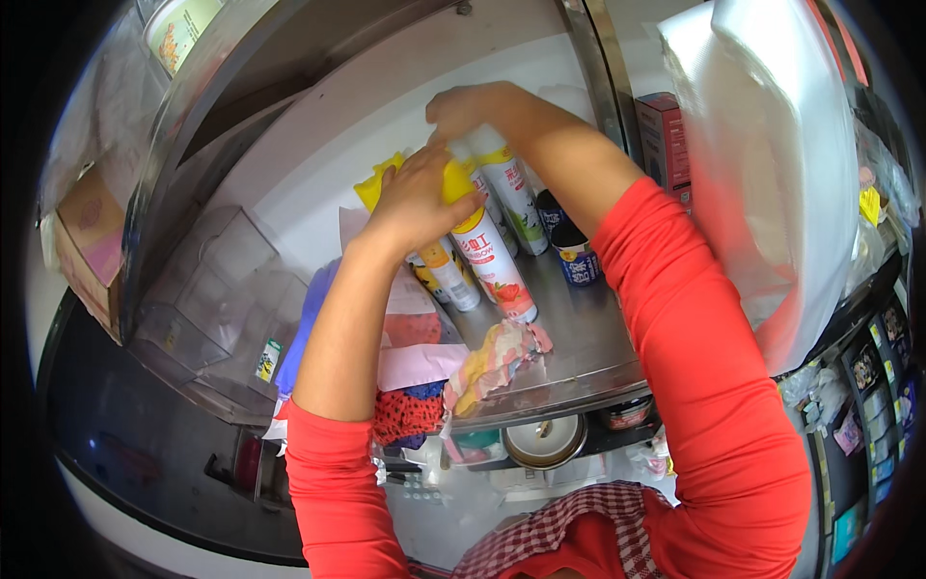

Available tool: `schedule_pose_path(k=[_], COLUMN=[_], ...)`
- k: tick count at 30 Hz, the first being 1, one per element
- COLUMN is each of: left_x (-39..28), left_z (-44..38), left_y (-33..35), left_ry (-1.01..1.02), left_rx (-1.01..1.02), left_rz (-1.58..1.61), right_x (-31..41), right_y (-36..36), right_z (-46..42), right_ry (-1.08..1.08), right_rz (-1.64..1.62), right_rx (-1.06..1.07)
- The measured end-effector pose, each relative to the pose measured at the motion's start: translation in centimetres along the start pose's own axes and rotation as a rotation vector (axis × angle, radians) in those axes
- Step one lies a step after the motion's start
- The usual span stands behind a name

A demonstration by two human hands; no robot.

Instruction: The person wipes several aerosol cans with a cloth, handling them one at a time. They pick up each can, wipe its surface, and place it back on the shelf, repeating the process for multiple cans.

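My left hand (423, 199) is closed around the yellow cap of a white spray can (499, 268) with a strawberry picture, standing on a metal shelf (571, 340). My right hand (470, 108), blurred, reaches over the can tops near the white back panel; its fingers bend downward and I cannot tell whether they hold anything. Behind the strawberry can stands another white spray can (514, 195) with green at its base, with one more partly hidden between them. A yellow-and-white can (452, 279) is below my left palm. Something yellow (376, 184) shows beside my left fingers.
Dark blue tins (576, 257) stand right of the cans. A crumpled patterned cloth (495, 362) lies at the shelf's front edge, beside red dotted fabric (409, 420). Clear plastic bins (217, 289) are at left. A large plastic bag roll (767, 181) hangs at right, near a red box (665, 145).
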State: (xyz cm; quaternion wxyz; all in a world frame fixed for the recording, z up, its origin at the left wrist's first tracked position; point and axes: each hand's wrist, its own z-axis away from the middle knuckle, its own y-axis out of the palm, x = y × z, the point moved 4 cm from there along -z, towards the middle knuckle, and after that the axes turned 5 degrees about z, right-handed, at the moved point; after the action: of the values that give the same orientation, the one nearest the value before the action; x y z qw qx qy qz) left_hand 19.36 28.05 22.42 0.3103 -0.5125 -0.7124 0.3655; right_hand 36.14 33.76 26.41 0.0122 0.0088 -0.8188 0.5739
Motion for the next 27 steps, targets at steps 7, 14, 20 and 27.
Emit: schedule_pose_path(k=[7, 14, 20, 27], left_x=[-0.3, -0.6, -0.7, -0.7], left_z=[-0.1, -0.1, -0.2, -0.3], left_y=[-0.2, -0.5, -0.6, -0.6], left_ry=[-0.029, 0.021, 0.025, -0.027], left_rx=[0.068, 0.057, 0.04, 0.144], left_rz=[0.049, 0.085, 0.1, 0.072], right_x=[-2.3, -1.4, -1.6, -0.8], right_y=[-0.4, -0.6, -0.2, 0.6], right_z=[1.8, 4.7, 4.1, 3.4], right_ry=[0.105, 0.18, 0.156, 0.208], right_rz=[0.077, 0.074, 0.23, 0.266], right_rx=[0.289, 0.081, -0.118, -0.084])
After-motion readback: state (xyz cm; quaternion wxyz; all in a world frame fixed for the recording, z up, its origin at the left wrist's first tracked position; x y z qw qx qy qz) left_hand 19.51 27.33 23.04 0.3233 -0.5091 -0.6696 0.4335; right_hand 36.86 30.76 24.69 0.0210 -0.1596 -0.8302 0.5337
